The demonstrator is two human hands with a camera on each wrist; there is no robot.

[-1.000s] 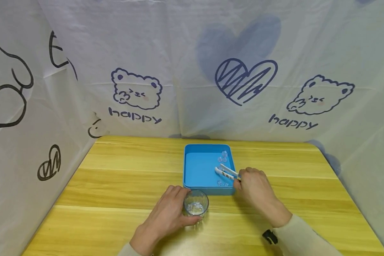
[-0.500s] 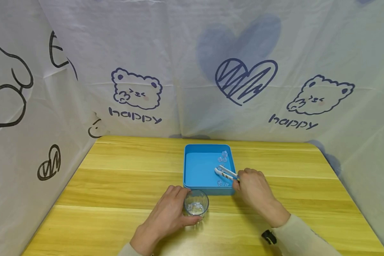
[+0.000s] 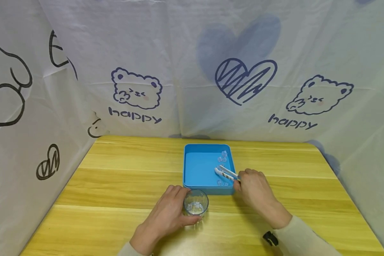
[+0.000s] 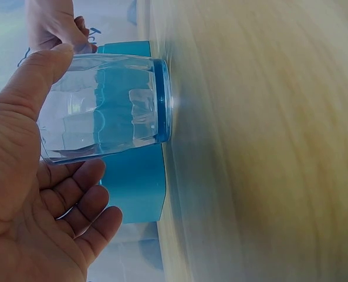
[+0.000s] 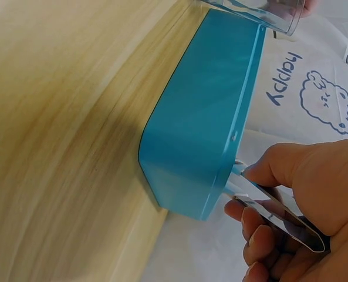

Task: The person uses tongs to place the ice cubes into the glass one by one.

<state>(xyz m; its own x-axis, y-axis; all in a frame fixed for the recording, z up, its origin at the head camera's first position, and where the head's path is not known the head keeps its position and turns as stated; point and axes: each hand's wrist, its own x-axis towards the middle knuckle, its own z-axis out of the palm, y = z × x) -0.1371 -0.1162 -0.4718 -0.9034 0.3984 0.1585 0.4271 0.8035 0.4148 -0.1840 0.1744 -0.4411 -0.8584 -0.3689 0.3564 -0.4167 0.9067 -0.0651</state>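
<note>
My left hand (image 3: 168, 211) holds a clear drinking glass (image 3: 204, 202) upright on the table, thumb and fingers around its side. Some clear cubes (image 3: 194, 208) lie in the glass. My right hand (image 3: 256, 188) grips a pair of tongs (image 3: 227, 174) between thumb and fingers. In the right wrist view the metal tongs (image 5: 279, 220) reach over the wall of the blue box (image 5: 191, 117). Their white tips are inside the blue box (image 3: 198, 165), right at a clear cube. More clear cubes (image 3: 223, 156) lie along the box's right side, behind and in front of the tips.
The box stands on a wood-grain table (image 3: 131, 170), just behind the glass. A white cloth (image 3: 179, 42) printed with bears and hearts hangs behind the table and at its sides. A black buckle (image 3: 270, 238) shows by the right sleeve (image 3: 300, 238).
The tongs and my right hand have shifted only very slightly over the box. My left hand and the glass have stayed in place.
</note>
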